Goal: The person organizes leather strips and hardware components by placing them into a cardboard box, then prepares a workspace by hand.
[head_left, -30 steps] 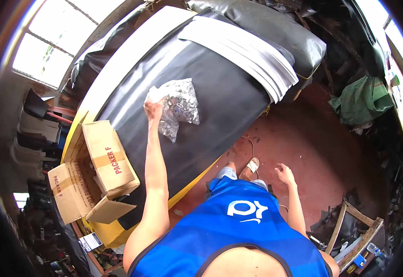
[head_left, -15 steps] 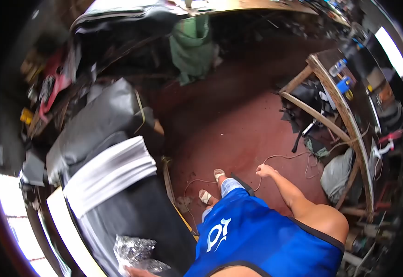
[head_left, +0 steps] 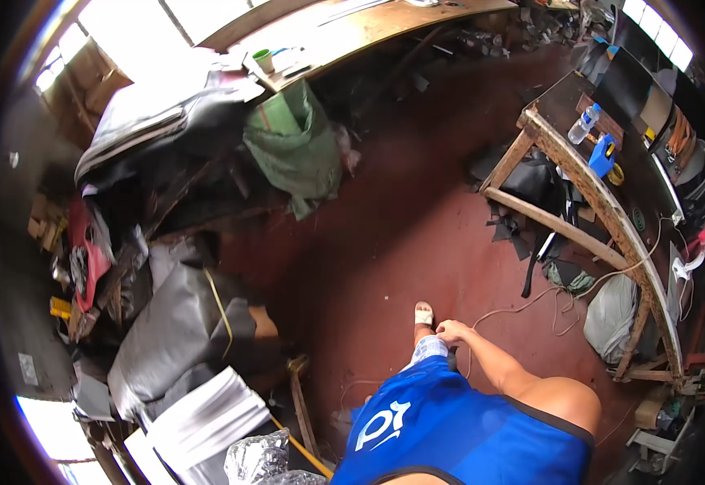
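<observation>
My right hand (head_left: 453, 331) hangs in front of my right thigh, beside the plaid shorts (head_left: 428, 349). Its fingers look loosely curled, and I see nothing in them. My left hand is out of sight below the lower edge. A crinkled clear plastic bag (head_left: 257, 457) shows at the bottom, close to the left side of my blue top (head_left: 449, 428); whether my left hand holds it is hidden. Beyond the bag lies a fanned stack of white sheets (head_left: 207, 416), next to a large dark grey covered bundle (head_left: 170, 339) with a yellow strip.
A green sack (head_left: 296, 149) stands by the wooden table (head_left: 369, 36) ahead. On the right is a wooden frame (head_left: 583, 182), with a water bottle (head_left: 584, 124) and blue container (head_left: 602, 155) behind it. A cord (head_left: 502, 311) runs over the red floor (head_left: 369, 267).
I have stepped forward and the view has shifted. My right hand has swung in toward my thigh. The left hand, seen earlier at the plastic bag, has dropped out of view.
</observation>
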The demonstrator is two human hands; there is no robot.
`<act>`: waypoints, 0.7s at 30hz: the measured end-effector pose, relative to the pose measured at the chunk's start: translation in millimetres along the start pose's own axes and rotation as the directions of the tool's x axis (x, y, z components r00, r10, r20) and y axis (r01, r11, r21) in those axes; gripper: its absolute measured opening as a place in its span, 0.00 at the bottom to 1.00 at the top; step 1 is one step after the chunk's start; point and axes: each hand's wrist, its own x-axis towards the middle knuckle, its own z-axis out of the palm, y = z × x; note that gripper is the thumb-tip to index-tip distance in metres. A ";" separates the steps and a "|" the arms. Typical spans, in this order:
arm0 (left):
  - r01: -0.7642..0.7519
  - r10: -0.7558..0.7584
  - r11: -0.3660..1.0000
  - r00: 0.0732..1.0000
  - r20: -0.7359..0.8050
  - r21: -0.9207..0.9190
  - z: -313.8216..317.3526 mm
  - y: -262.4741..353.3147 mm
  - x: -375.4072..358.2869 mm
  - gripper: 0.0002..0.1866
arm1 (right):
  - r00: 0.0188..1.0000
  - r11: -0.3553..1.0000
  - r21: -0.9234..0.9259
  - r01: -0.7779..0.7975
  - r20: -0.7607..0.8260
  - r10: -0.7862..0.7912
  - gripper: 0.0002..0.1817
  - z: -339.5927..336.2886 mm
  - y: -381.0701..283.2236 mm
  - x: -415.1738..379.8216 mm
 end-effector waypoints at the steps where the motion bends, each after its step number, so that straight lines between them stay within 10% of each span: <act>1: 0.006 -0.005 0.999 0.999 0.036 -0.037 25.7 18.5 -4.2 0.15 | 1.000 1.000 -0.016 0.007 -0.012 -0.007 0.21 -23.1 2.5 15.3; 14: 0.113 0.114 0.839 0.920 0.375 -0.532 365.8 196.4 -13.8 0.10 | 0.914 0.966 0.230 0.116 -0.406 -0.013 0.20 -330.5 -5.5 169.0; 16: 0.267 -0.061 0.829 0.917 0.395 -0.491 448.8 214.3 -1.4 0.09 | 0.911 0.953 0.286 0.097 -0.410 0.030 0.19 -355.6 12.4 189.3; 21: 0.148 0.130 0.896 0.813 0.567 -0.418 636.5 310.7 -1.5 0.06 | 0.891 0.957 0.288 -0.040 -0.424 0.165 0.14 -369.3 94.1 210.9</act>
